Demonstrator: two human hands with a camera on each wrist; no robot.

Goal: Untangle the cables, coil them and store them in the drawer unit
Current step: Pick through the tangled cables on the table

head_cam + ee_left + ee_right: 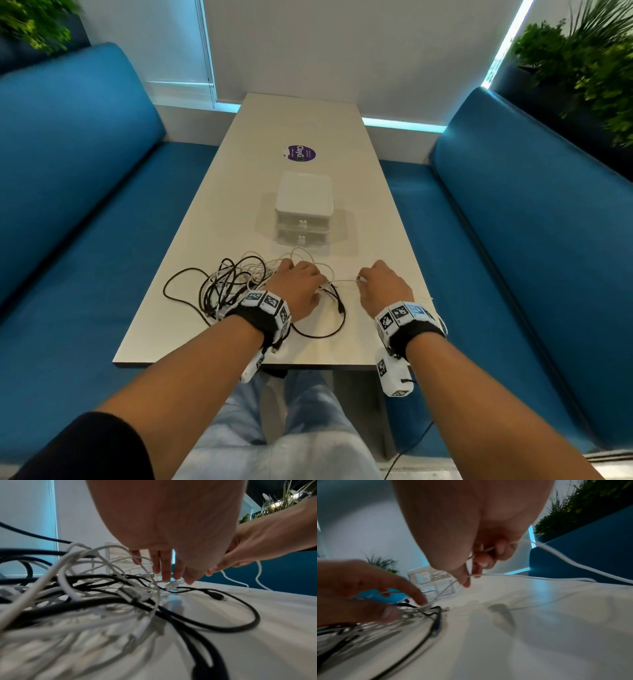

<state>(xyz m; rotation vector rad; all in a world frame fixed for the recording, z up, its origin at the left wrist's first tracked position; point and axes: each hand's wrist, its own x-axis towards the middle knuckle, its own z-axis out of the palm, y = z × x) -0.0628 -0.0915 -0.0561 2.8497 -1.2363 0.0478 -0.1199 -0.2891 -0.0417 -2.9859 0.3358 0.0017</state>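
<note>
A tangle of black and white cables (236,284) lies on the near part of the white table (342,137). My left hand (301,282) presses its straight fingers (165,573) down on the tangle's right side. A little to the right, my right hand (362,279) pinches a thin white cable (342,281) between thumb and finger. In the right wrist view the right hand (471,577) holds that white cable (505,575), which runs taut from the tangle (419,608) and trails off the table's right edge. The clear two-drawer unit (303,209) stands just beyond, both drawers closed.
A black cable loop (329,334) with a plug end curls near the table's front edge. A purple sticker (300,153) lies beyond the drawer unit. Blue benches (85,205) flank the table on both sides, with plants (589,68) behind them.
</note>
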